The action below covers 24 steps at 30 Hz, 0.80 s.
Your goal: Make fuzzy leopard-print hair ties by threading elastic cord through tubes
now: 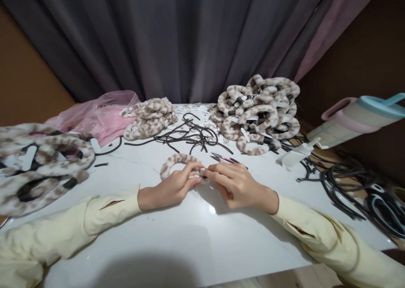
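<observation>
"Head view: pinching what with left hand (173, 184)?"
"Brown-and-white plush ring (182, 157), in front of tangled thin black tubes (187, 137)."
"And with right hand (236, 183)?"
"At that ring; cannot tell whether clamped."

Near tabletop (164, 241) leaves room — cords (202, 137) obstruct beyond.

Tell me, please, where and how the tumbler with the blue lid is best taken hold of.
Probably by the pink handle of the tumbler, with the right hand coming from the left of the picture. The handle stands out as a loop on that side; the blue lid and its straw look less suited to gripping.
</observation>
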{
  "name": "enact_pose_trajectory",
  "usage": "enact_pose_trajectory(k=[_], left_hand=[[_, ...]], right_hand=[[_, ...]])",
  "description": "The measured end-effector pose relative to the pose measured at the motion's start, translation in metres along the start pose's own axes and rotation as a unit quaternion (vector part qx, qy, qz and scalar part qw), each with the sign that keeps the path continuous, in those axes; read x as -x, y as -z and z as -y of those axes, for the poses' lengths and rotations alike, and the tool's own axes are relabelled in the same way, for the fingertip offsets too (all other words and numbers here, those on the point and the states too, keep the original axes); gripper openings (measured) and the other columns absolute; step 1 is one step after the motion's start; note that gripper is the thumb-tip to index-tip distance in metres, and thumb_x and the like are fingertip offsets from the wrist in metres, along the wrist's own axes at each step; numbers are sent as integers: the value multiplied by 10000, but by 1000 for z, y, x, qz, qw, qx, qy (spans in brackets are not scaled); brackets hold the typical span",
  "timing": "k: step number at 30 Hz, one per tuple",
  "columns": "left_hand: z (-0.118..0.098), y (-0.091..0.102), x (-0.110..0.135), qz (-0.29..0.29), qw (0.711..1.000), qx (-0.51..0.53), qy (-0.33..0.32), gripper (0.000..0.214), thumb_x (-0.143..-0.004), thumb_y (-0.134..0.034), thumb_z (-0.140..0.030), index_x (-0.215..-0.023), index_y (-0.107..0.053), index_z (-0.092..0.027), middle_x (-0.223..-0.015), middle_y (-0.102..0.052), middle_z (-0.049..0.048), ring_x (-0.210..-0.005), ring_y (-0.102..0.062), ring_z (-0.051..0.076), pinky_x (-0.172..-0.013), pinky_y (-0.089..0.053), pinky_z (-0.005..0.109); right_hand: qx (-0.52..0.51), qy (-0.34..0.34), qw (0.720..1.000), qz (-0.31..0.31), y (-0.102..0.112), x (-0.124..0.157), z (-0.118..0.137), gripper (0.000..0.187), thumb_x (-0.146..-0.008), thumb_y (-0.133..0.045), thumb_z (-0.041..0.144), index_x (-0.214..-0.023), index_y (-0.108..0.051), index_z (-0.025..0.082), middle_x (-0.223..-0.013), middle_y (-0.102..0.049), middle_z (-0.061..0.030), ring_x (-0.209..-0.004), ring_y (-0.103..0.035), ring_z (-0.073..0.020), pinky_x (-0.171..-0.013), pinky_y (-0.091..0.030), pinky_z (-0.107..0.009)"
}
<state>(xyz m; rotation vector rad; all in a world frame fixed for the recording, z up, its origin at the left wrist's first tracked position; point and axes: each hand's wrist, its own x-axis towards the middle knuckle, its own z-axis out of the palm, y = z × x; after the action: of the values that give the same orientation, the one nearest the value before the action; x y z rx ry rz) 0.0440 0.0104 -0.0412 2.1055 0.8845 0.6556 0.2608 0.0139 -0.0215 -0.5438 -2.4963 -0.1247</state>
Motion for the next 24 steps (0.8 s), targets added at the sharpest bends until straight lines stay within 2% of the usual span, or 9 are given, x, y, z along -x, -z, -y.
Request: enact_pose_trajectory(k=[4, 8, 12, 14, 18, 20, 24], left_hand=[[-3, 0, 1, 12, 1000, -14, 3, 314, -938, -362, -240, -1244, -363, -170, -996, -641, 85, -769, -649, 168, -675, -476, 260], [-6, 0, 0, 17, 1000, -14, -2, 354, -935, -364, -225, -1280, -321, -162, -1090, -625, 125, -821, -661, 176, -720, -483, 270], [-6, 0, 2, 16, 999, -48, -10, 406, -932, -364, -204, -1327, -283, -152, -1013, -663, 117, -849, -670, 201, -743, -488, 289], [-5, -1, 4, 14, 997, -76, -32, 440, -931, -369, -195, -1356, -263, -151, -1027, -670, 122, -858, -674, 206, -730, -495, 285], [-1, -3, 6, 0, 986, -116, -123, 462, -925, -376, -157, -1369, -253, -184, -1253, -576, 141, -1001, -644, 194, -803, -496, 270], [0, -3, 6, -7, 981, -125, -151, 436, -920, -377, -138, -1343, -286, -188, -1254, -579, 131, -1030, -632, 180, -832, -491, 261], [-1, -3, 7, -24, 978, -130, -159, 312, -900, -395, -115, -1207, -415, -170, -1057, -672, 99, -892, -668, 161, -741, -498, 234]], right_hand=[[20, 11, 1000, -17, -3, 1, -1, 351, -734, -424, 26, -1051, -534, 130, -834, -614, -68, -665, -504, -150, -512, -310, -259], [44, 11, 998, -47, -5, 0, -3, 284, -792, -442, 11, -1021, -551, 139, -869, -631, -77, -718, -499, -157, -586, -357, -272], [95, -8, 992, -76, -6, -3, -5, 301, -791, -456, -13, -990, -601, 159, -921, -648, -81, -852, -489, -206, -691, -365, -331], [117, -26, 989, -82, -7, -4, -5, 280, -796, -457, -11, -925, -633, 163, -925, -647, -84, -839, -467, -210, -675, -343, -336], [96, -55, 993, -52, -12, -4, -4, 261, -814, -452, 6, -804, -662, 161, -924, -632, -94, -759, -434, -191, -612, -310, -319], [75, -64, 994, -43, -15, -4, -4, 269, -828, -452, 18, -837, -677, 166, -924, -622, -98, -744, -432, -187, -608, -320, -316], [13, -85, 995, -40, -23, -1, -6, 312, -854, -441, 34, -996, -674, 184, -946, -604, -101, -757, -471, -185, -637, -385, -321]])
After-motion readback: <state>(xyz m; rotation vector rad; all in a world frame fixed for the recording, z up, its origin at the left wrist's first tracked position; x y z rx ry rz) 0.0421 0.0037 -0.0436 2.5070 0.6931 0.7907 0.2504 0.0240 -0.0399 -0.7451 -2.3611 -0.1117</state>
